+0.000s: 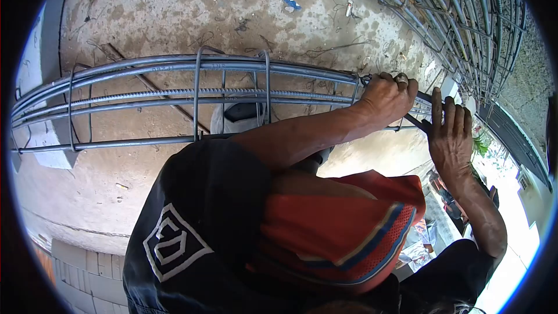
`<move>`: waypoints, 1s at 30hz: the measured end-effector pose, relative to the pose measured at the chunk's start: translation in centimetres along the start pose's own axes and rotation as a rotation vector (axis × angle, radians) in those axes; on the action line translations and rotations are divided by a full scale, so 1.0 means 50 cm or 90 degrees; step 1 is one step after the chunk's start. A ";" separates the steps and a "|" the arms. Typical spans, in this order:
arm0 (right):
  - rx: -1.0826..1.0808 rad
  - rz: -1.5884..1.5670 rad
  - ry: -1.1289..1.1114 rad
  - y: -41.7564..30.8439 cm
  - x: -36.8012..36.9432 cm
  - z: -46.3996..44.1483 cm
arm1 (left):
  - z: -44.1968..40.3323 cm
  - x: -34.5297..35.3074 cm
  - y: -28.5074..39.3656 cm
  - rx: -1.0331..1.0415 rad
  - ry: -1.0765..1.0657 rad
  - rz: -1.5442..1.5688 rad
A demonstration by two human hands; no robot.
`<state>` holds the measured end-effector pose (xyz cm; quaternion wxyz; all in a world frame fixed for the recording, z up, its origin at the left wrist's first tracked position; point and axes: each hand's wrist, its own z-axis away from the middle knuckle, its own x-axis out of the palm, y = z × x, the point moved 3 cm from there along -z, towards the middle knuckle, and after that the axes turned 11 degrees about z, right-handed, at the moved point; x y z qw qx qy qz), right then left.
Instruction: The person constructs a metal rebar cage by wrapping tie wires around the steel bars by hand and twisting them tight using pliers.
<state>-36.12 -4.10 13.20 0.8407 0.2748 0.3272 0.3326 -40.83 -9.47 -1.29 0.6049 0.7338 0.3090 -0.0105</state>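
Note:
My left hand (pixel 390 99) is closed in a fist at the right end of a rebar cage (pixel 174 65), against its upper bars. What its fingers hold is hidden. My right hand (pixel 450 136) is to the right, its fingers stretched along one dark handle of what look like pincers (pixel 416 121), with the thumb by the other handle. The handles stand apart, and their other end is hidden behind my left hand. A small dark piece shows left of my left fist, at a square stirrup (pixel 356 88); I cannot tell whether it is wire or tool.
More tied rebar cages (pixel 459 17) stand at the upper right. A pale block (pixel 55 139) is under the cage's left end. A thin rod (pixel 154 84) and wire scraps (pixel 337 49) lie on the concrete floor (pixel 157 11). A red cloth (pixel 331 227) hangs below my arms.

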 end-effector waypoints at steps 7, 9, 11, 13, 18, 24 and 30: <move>-0.190 -0.485 -0.436 0.053 0.021 -0.100 | 0.017 -0.020 0.008 0.030 0.053 0.014; -0.087 -0.661 -0.816 0.087 -0.015 -0.164 | 0.013 -0.020 0.014 0.046 0.082 0.104; -0.057 -0.815 -0.872 0.095 0.009 -0.165 | 0.003 -0.024 0.010 0.048 0.140 0.152; -0.076 -0.942 -0.922 0.104 0.041 -0.161 | -0.015 0.000 0.009 0.037 0.138 0.161; -0.198 -0.671 -0.395 0.110 -0.018 -0.166 | -0.032 0.012 -0.008 0.056 0.068 0.206; -0.084 0.083 0.155 0.060 0.000 -0.051 | -0.051 -0.014 -0.020 -0.002 0.045 0.273; -0.079 -0.043 -0.304 0.059 -0.023 -0.115 | -0.045 -0.019 -0.012 -0.069 0.075 0.259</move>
